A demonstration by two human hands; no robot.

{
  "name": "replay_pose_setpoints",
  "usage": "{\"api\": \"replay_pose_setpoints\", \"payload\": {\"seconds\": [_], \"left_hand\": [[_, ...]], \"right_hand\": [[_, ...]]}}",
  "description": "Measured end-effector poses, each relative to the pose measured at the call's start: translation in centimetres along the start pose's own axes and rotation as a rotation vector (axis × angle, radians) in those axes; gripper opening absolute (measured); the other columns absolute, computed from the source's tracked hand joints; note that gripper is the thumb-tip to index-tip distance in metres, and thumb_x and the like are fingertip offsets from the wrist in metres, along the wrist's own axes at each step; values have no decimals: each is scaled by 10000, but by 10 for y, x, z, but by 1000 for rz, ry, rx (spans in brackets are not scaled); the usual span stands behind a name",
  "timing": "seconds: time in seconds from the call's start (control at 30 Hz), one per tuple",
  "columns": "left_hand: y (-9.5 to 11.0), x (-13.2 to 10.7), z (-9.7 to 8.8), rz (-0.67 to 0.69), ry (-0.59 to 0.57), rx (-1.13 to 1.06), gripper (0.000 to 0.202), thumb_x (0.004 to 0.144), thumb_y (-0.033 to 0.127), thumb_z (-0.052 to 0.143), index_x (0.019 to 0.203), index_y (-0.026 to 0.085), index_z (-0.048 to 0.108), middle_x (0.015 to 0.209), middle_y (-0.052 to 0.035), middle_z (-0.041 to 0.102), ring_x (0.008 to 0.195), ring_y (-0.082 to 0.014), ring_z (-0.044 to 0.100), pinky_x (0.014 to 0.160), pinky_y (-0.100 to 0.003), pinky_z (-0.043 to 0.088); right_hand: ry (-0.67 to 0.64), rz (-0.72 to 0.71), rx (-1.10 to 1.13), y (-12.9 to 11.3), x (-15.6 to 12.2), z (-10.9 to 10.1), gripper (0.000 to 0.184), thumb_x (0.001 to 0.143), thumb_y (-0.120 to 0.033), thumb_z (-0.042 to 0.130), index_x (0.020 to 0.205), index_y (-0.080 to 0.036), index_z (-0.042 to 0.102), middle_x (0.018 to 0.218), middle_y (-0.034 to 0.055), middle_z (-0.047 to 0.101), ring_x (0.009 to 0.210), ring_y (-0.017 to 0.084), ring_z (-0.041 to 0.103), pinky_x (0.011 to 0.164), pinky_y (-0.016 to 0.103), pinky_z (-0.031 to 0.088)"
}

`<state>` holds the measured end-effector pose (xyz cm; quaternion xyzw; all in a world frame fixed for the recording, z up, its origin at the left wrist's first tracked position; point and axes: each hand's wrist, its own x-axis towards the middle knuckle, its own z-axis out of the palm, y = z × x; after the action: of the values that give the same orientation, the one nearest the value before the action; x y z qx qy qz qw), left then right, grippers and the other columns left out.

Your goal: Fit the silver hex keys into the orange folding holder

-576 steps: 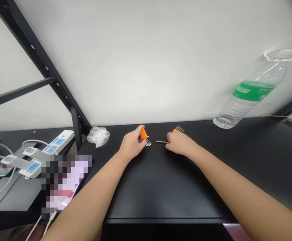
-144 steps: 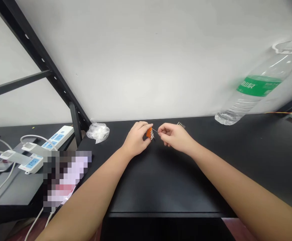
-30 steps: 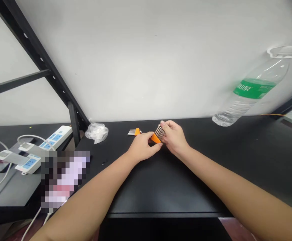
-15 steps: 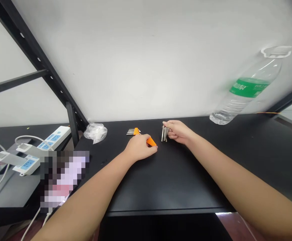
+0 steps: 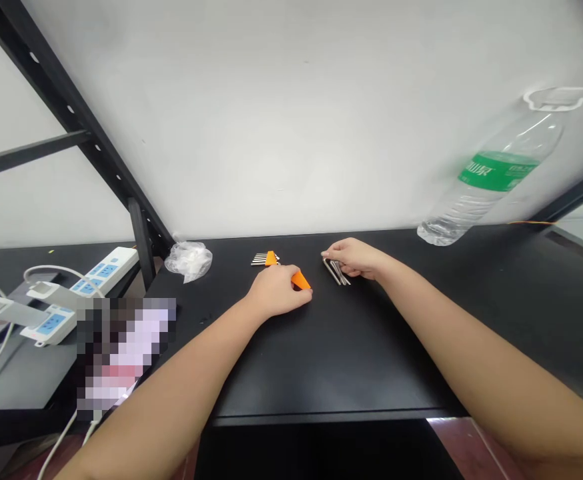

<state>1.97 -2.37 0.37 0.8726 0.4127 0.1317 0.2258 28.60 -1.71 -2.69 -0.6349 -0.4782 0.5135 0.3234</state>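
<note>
Shows pale wall (image 5: pixel 291 133) across the back, black table (image 5: pixel 331 360) in front of it. Has black slotted metal frame (image 5: pixel 64 97) slanting up at left. Has big clear bottle (image 5: pixel 494 170), green label, far right. Shows pixelated patch (image 5: pixel 136 347) at left, content unreadable, beside white power strip (image 5: pixel 106 270). Includes left hand (image 5: pixel 275 292), thumb and fingers pinching, and right hand (image 5: pixel 354 258), fingertips closed tight. Has crumpled clear plastic bag (image 5: pixel 189 260) near frame foot. Grips L-shaped metal keys (image 5: pixel 335 270) in right fingertips, shafts slanting down; can't tell if touching table. Has filled orange key set (image 5: pixel 271 258) lying just beyond left hand, straight ends pointing left. Pinches small orange holder (image 5: pixel 300 280) in left hand, near but apart from right-hand keys.
</note>
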Motion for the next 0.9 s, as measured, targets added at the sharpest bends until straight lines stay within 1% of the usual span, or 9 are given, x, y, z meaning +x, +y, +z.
{"api": "replay_pose_setpoints", "payload": {"seconds": [0.13, 0.23, 0.4, 0.47, 0.6, 0.7, 0.8, 0.9], "left_hand": [[0, 0, 0, -21, -17, 3, 248, 769, 449, 673, 726, 224, 578, 723, -14, 660, 669, -186, 586, 583, -307, 404], [1, -1, -1, -23, -22, -2, 250, 770, 450, 667, 723, 224, 572, 720, -11, 656, 670, -185, 585, 573, -304, 391], [2, -1, -2, -21, -27, 8, 241, 765, 441, 666, 731, 219, 580, 733, -19, 652, 681, -181, 590, 588, -299, 389], [2, -1, -2, -25, -28, 7, 238, 764, 437, 665, 731, 220, 573, 724, -13, 651, 667, -177, 582, 580, -297, 379], [1, -1, 0, -31, -16, 6, 252, 764, 440, 667, 713, 222, 550, 686, 0, 644, 631, -171, 560, 562, -300, 366], [0, 0, 1, -25, -10, 5, 257, 767, 445, 670, 713, 223, 553, 689, -1, 646, 628, -169, 558, 567, -299, 363], [0, 0, 1, -21, -10, -1, 262, 766, 451, 676, 719, 222, 557, 696, -4, 644, 633, -169, 558, 565, -298, 359], [0, 1, 1, -22, -8, -6, 260, 765, 449, 674, 722, 222, 556, 689, -2, 638, 637, -168, 561, 561, -297, 360]], "right_hand": [[-15, 28, -27, -1, 0, -5, 421, 815, -560, 814, 946, -193, 653, 571, -82, 343, 432, 47, 279, 372, 185, 198], [-28, 38, -6, 1, 0, -8, 400, 847, -525, 797, 1056, -213, 659, 589, -74, 380, 428, 46, 285, 367, 178, 205], [-38, 47, 58, 1, 0, -13, 379, 858, -471, 802, 1089, -217, 642, 628, -64, 426, 420, 31, 268, 352, 164, 190], [-63, 52, 113, -1, -3, -21, 365, 869, -459, 795, 1081, -207, 636, 620, -73, 407, 417, 25, 248, 350, 157, 184], [-135, 70, 203, -7, -13, -46, 325, 914, -436, 747, 1109, -202, 634, 569, -114, 282, 408, 27, 177, 347, 145, 162], [-141, 95, 149, -6, -15, -60, 344, 903, -446, 758, 1115, -204, 638, 582, -108, 305, 405, 26, 193, 343, 145, 168], [-165, 115, 91, -2, -12, -59, 369, 873, -462, 787, 1092, -204, 639, 597, -100, 330, 404, 21, 201, 343, 152, 151], [-183, 102, 22, -2, -8, -47, 398, 852, -501, 799, 1075, -212, 640, 608, -92, 347, 414, 22, 200, 354, 164, 135]]}}
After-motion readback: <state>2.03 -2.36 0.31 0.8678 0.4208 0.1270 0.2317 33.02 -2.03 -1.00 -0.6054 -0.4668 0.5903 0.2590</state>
